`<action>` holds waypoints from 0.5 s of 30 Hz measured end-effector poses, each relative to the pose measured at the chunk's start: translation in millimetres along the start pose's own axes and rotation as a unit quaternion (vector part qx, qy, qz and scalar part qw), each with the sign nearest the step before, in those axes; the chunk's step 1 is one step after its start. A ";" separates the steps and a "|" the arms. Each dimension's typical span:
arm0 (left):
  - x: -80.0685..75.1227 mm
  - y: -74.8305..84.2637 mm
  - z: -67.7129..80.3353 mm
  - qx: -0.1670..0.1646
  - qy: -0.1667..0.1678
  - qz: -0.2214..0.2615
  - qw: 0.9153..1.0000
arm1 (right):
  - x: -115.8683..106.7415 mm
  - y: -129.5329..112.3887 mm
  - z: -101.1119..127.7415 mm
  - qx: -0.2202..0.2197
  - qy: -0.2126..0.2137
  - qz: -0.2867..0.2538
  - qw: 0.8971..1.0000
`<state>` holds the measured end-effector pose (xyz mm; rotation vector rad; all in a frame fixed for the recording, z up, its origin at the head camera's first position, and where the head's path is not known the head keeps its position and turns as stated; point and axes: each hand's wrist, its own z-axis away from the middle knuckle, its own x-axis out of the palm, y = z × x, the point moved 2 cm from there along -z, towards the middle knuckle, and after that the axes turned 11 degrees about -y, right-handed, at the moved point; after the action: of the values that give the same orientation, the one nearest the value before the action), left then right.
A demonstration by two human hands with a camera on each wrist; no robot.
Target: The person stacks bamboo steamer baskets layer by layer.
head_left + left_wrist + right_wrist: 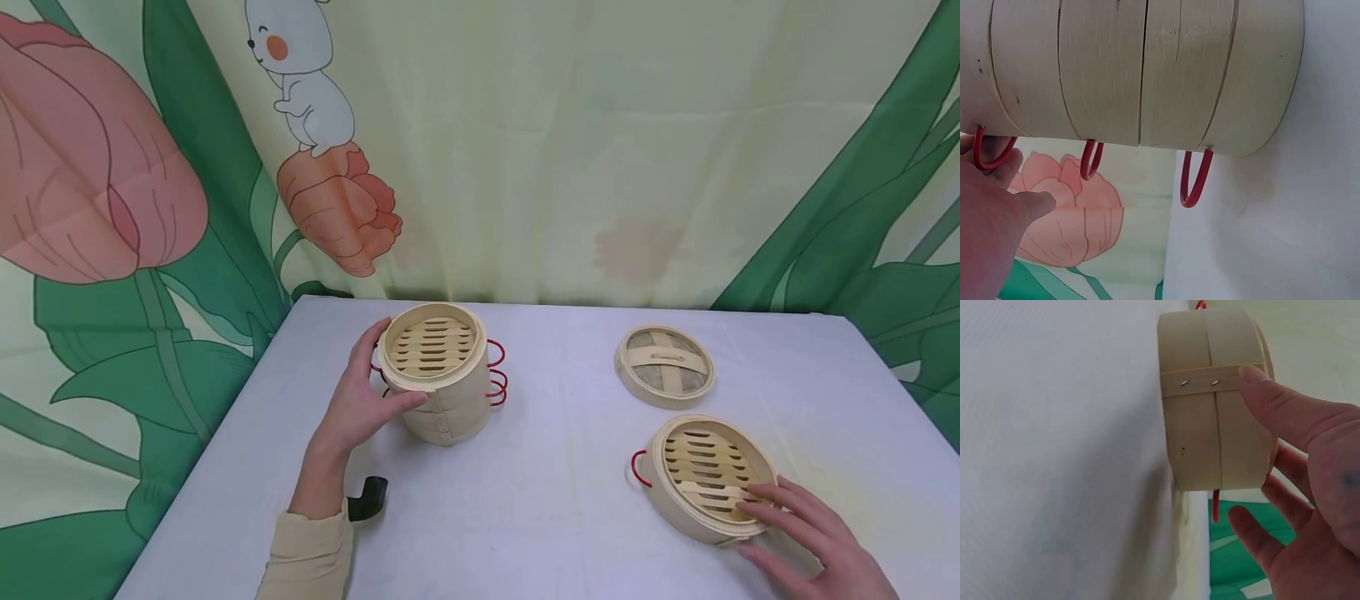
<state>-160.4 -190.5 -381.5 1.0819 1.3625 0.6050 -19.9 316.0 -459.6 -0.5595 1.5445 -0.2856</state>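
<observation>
A stack of bamboo steamer baskets [442, 379] with red wire handles [497, 375] stands left of centre on the white table [540, 508]. My left hand [375, 383] grips its left side, thumb on the near wall and fingers round the far side. In the left wrist view the stack's wall [1141, 69] fills the top, with my left hand [997, 219] by the red handles [1194, 181]. At the near right lies a single steamer basket [701, 471]. My right hand [776, 517] pinches its near rim. The right wrist view shows that thumb [1279, 406] on the basket's wall [1204, 425].
A bamboo lid [663, 365] lies upside down behind the single basket. A small black object [367, 497] sits by my left wrist. A printed curtain [525, 150] hangs right behind the table's far edge.
</observation>
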 end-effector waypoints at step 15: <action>0.1 -1.6 1.0 -0.006 0.001 -0.004 1.000 | -0.2 -1.8 -3.4 -0.109 0.078 -0.012 0.991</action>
<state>-159.8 -191.3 -383.0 1.0663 1.3634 0.6074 -23.1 314.1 -458.2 -0.7429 1.7332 -0.1827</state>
